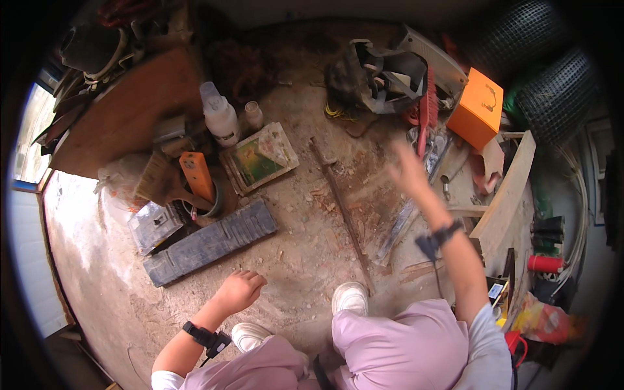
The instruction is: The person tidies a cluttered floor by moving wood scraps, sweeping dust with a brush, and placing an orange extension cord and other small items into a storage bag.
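Note:
My right hand, a little blurred, reaches out at the right with its fingers apart and nothing in them. Beyond it stand a red-handled brush and an open black bag with things inside. My left hand hangs near my left shoe, fingers curled; whether it holds anything is hidden. Close to it lies a long dark plastic case. A rusty metal rod with a short side piece lies on the dirt floor between my hands.
An orange box with a handle stands at the right, above wooden boards. On the left are a clear case, a round container holding a brush and an orange object, a white bottle and a stack of books. Mesh rolls lie upper right.

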Motion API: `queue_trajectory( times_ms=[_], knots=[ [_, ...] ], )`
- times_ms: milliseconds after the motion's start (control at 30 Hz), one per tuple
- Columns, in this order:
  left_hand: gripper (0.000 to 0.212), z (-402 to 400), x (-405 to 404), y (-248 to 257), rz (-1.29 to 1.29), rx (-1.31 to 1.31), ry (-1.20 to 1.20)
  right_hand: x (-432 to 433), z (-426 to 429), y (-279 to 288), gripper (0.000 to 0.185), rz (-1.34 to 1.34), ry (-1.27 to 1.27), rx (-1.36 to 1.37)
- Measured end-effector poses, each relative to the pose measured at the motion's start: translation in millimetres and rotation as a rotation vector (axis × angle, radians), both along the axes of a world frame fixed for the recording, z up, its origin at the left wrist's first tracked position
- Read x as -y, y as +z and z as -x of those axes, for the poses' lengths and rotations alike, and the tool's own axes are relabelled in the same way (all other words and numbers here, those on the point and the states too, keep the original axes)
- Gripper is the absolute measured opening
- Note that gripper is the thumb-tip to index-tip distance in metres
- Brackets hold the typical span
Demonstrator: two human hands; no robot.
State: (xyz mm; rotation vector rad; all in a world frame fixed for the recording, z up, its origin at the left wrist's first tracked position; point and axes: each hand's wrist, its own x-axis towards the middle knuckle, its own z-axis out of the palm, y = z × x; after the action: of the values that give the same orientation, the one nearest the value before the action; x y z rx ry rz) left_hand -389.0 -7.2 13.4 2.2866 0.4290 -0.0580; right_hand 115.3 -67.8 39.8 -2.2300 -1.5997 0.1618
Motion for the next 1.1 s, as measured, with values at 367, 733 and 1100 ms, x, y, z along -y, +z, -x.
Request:
queue_trajectory(
  times_ms=[367, 733, 1100],
  knots=[
    [0.013, 21.0, 7.4, 9.9, -0.024, -0.061, 0.139, -111.2, -94.8, -15.9, 0.011, 0.205, -0.136, 0.845],
    [0.013, 9.0, 9.6, 8.2, -0.047, -0.068, 0.082, -90.5, -95.3, 20.1, 0.01, 0.292, 0.325, 0.672],
    [0.011, 15.3, 8.2, 11.1, -0.005, -0.061, 0.132, -46.4, 12.7, 21.0, 0.007, 0.108, 0.475, 0.448]
  ],
)
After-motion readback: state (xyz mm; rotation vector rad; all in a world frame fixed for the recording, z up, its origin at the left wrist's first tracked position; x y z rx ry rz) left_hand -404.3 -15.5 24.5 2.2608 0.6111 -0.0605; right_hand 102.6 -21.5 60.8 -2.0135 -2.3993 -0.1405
